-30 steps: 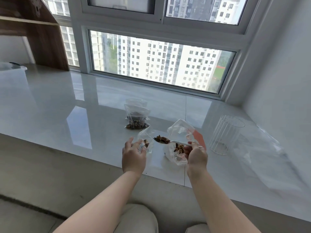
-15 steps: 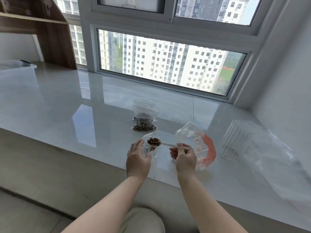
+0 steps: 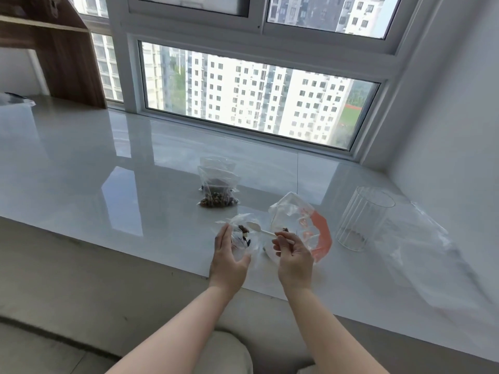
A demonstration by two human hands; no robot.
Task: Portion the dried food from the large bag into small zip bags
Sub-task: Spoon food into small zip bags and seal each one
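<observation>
Glossy sill (image 3: 113, 163): filled zip bags (image 3: 218, 192), lg bag (image 3: 302, 225), glass cyl (image 3: 363, 220), plastic sheet (image 3: 432, 255).

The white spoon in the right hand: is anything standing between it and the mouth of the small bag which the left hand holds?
Nothing visible does. The white spoon has its bowl already at the open mouth of the small zip bag, which the left hand holds; the right hand grips the handle.

No text, label, brand or number can be read. On the large bag (image 3: 299, 228) an orange-red printed patch is seen, but no lettering can be made out.
</observation>
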